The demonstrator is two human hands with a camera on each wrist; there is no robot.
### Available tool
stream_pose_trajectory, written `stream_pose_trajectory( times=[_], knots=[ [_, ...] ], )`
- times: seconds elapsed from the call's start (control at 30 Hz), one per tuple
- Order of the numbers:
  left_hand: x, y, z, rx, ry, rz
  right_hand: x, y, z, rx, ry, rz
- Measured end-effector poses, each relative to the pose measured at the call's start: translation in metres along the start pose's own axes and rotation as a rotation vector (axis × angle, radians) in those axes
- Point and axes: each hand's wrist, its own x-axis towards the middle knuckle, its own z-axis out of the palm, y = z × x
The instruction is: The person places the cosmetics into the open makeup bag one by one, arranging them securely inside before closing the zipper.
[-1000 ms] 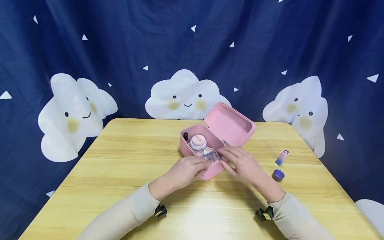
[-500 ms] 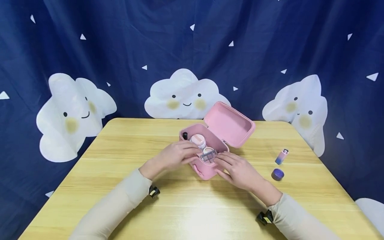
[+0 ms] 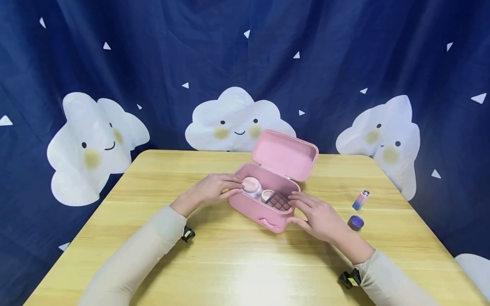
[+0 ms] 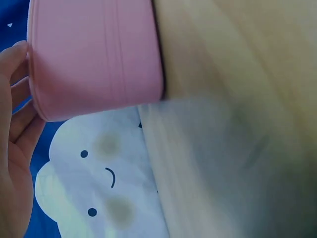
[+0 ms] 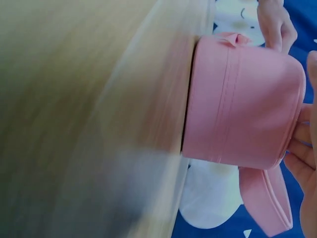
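Touching the open pink case [image 3: 252, 210] near the middle of the wooden table [image 3: 199, 267], with a round jar [image 3: 251, 186] and brown palette [image 3: 278, 203] inside. Reaching over its rim with the left hand [image 3: 206, 189] between nine and ten o'clock, the right hand [image 3: 320, 216] between three and four, both with fingers loosely extended. Showing a tube [image 3: 361, 200] farther out at three.

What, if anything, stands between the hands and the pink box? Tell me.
Nothing visible does. The left hand and right hand are already at opposite ends of the pink box, close against its rim.
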Motion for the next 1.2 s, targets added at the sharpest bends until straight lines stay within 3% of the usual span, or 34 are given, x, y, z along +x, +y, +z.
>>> stream_pose_trajectory(
  times=[0.23, 0.57, 0.8, 1.03, 1.2],
  knots=[
    [-0.012, 0.014, 0.008, -0.029, 0.083, 0.082, -0.009, 0.008, -0.001, -0.024, 0.011, 0.054],
    [-0.017, 0.045, 0.004, 0.136, 0.086, 0.221, -0.010, 0.021, -0.001, -0.037, 0.010, 0.085],
    [-0.010, 0.066, 0.005, 0.191, 0.058, 0.237, -0.011, 0.032, 0.001, -0.057, -0.006, 0.083],
    [0.001, 0.082, 0.012, 0.239, 0.073, 0.254, -0.008, 0.044, 0.006, -0.101, -0.005, 0.089],
    [0.009, 0.096, 0.019, 0.298, 0.050, 0.222, 0.000, 0.033, 0.007, -0.127, 0.037, 0.067]
  ],
)
